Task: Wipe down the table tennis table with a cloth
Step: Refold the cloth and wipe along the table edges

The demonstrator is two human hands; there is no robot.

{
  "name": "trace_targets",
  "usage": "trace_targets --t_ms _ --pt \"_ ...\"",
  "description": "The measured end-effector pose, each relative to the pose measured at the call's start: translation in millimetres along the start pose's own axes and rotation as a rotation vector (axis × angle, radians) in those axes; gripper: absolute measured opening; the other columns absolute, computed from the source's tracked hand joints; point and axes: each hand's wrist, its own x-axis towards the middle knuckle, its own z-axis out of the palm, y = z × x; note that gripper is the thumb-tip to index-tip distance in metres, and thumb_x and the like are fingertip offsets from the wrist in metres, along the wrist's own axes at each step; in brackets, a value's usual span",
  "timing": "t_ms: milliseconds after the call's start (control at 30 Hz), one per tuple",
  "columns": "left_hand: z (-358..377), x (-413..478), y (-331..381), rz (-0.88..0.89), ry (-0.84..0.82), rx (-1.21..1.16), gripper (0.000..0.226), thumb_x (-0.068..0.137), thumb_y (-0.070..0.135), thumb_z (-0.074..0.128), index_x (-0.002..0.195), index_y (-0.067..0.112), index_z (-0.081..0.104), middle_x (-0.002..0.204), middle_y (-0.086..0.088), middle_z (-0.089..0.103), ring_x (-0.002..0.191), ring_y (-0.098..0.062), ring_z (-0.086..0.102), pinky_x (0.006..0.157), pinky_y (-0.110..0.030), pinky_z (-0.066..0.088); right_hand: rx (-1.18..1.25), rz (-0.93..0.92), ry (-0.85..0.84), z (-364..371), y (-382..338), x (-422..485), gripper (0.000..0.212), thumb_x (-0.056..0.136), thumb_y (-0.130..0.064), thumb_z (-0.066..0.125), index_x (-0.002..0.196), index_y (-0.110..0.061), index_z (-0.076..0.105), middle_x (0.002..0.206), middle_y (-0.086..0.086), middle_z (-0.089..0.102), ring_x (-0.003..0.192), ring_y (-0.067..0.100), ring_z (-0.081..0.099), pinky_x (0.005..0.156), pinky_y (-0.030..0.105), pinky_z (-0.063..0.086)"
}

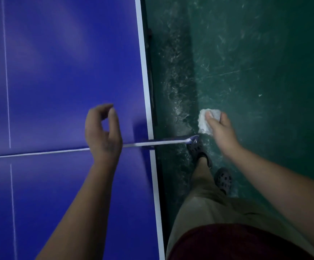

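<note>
Two hands: your left hand (103,132) is over the table tennis table (58,72), and your right hand (220,128) is out over the green floor (265,62), well off the playing surface.
Left hand: its fingers are loosely curled and relaxed, grasping nothing. It hangs above the net (39,153) near the edge closest to you. Whether the wrist brushes the net, I cannot tell.
Right hand: it is clenched round the cloth (206,119) with the thumb across the top, so the wad is bunched tight rather than spread flat.
Cloth: white and crumpled, it sits in your right hand beside the table and apart from it, just beyond the net post (171,142) that juts past the edge.
Why held so: as a judgement, a bunched cloth carried off to the side reads as travel between patches, not wiping. Your shoes (223,180) stand alongside the table at the net line.
Table: blue top, with the white side line (144,72) and thin centre line (7,81) showing. No streaks or dirt can be made out in this dim light.
Progress: it cannot be read from the surface, and nothing is wiping it at this moment.
Next move: you likely bring the cloth over the edge onto the blue and flatten it under your palm. Mind the net post, which could snag the cloth.
</note>
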Motion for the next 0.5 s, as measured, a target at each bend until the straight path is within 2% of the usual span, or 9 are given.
trace_targets --t_ms 67,133,167,233,300,367,433,500 --pt "26 49 -4 -0.043 -0.138 0.031 0.026 0.110 0.034 0.059 0.127 0.017 0.069 0.120 0.002 0.071 0.111 -0.013 0.066 0.096 -0.025 0.050 -0.047 -0.024 -0.047 15 -17 19 0.020 0.109 -0.039 0.061 0.117 -0.021 0.059 0.106 -0.002 0.065 0.102 0.021 0.064 0.088 0.035 0.050" --pt "57 83 -17 -0.087 -0.222 0.105 0.034 0.109 0.035 0.060 0.136 0.015 0.067 0.133 -0.001 0.068 0.125 -0.017 0.062 0.104 -0.027 0.047 -0.136 -0.064 -0.114 37 -32 38 0.015 0.109 -0.038 0.059 0.113 -0.024 0.059 0.101 -0.005 0.064 0.094 0.015 0.062 0.082 0.026 0.051" --pt "72 93 -25 -0.100 -0.256 0.150 0.038 0.109 0.034 0.060 0.141 0.013 0.064 0.140 -0.003 0.066 0.133 -0.020 0.058 0.109 -0.028 0.044 -0.192 -0.087 -0.165 49 -37 45 0.017 0.110 -0.038 0.059 0.117 -0.023 0.059 0.104 -0.004 0.064 0.095 0.013 0.061 0.082 0.024 0.050" --pt "98 108 -46 -0.114 -0.331 0.239 0.046 0.110 0.033 0.060 0.151 0.012 0.059 0.155 -0.006 0.057 0.147 -0.025 0.048 0.122 -0.035 0.037 -0.305 -0.085 -0.289 78 -47 61 0.036 0.110 -0.041 0.057 0.136 -0.016 0.053 0.119 0.001 0.063 0.106 0.018 0.061 0.093 0.031 0.049" --pt "117 113 -68 -0.117 -0.399 0.353 0.054 0.112 0.035 0.056 0.162 0.016 0.048 0.172 -0.008 0.040 0.162 -0.028 0.030 0.132 -0.044 0.023 -0.372 -0.050 -0.380 107 -49 71 0.035 0.110 -0.042 0.055 0.133 -0.017 0.051 0.115 -0.001 0.063 0.104 0.018 0.062 0.094 0.035 0.049" --pt "130 109 -86 -0.116 -0.394 0.452 0.057 0.115 0.039 0.046 0.169 0.025 0.037 0.180 -0.006 0.022 0.168 -0.029 0.014 0.135 -0.048 0.010 -0.389 0.001 -0.413 135 -42 74 0.021 0.111 -0.041 0.055 0.114 -0.020 0.053 0.099 -0.003 0.063 0.092 0.017 0.062 0.082 0.029 0.049" --pt "138 102 -96 -0.094 -0.340 0.476 0.058 0.115 0.041 0.040 0.171 0.028 0.032 0.182 -0.005 0.016 0.169 -0.028 0.008 0.136 -0.049 0.005 -0.372 0.045 -0.441 156 -34 70 0.020 0.112 -0.037 0.054 0.103 -0.020 0.052 0.091 -0.001 0.060 0.086 0.018 0.059 0.068 0.022 0.046" --pt "142 95 -103 -0.055 -0.277 0.465 0.058 0.115 0.042 0.038 0.171 0.029 0.033 0.181 -0.005 0.018 0.169 -0.028 0.009 0.136 -0.050 0.006 -0.370 0.076 -0.489 167 -28 66 0.025 0.113 -0.038 0.051 0.120 -0.015 0.048 0.106 0.004 0.061 0.089 0.014 0.060 0.067 0.018 0.046"
